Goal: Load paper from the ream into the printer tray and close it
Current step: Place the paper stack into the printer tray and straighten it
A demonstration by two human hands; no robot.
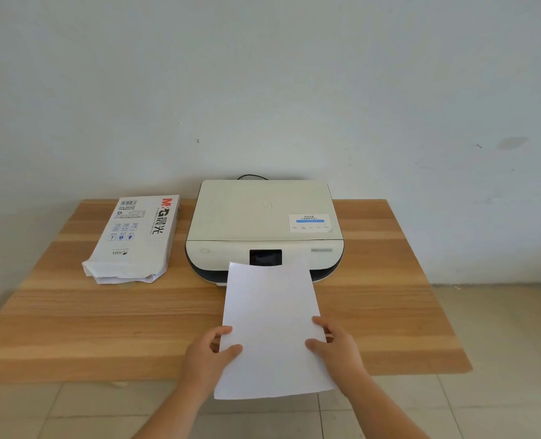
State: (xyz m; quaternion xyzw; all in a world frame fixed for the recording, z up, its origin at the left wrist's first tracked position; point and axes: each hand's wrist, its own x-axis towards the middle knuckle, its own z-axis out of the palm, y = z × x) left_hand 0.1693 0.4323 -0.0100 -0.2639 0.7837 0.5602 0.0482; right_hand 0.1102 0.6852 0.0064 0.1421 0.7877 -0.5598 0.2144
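A stack of white paper (272, 324) hangs in front of the printer, held by both hands at its sides. My left hand (207, 353) grips the left edge, thumb on top. My right hand (335, 346) grips the right edge the same way. The paper's far end overlaps the front of the cream printer (263, 217), which sits at the back middle of the table with a dark screen (265, 257) on its front panel. The paper hides the tray at the printer's lower front. The opened white ream (136, 239) lies left of the printer, its torn end facing me.
The wooden table (104, 327) stands against a white wall. A black cable (252, 177) loops behind the printer. A white sticker (309, 223) is on the printer lid. Tiled floor shows below and right of the table.
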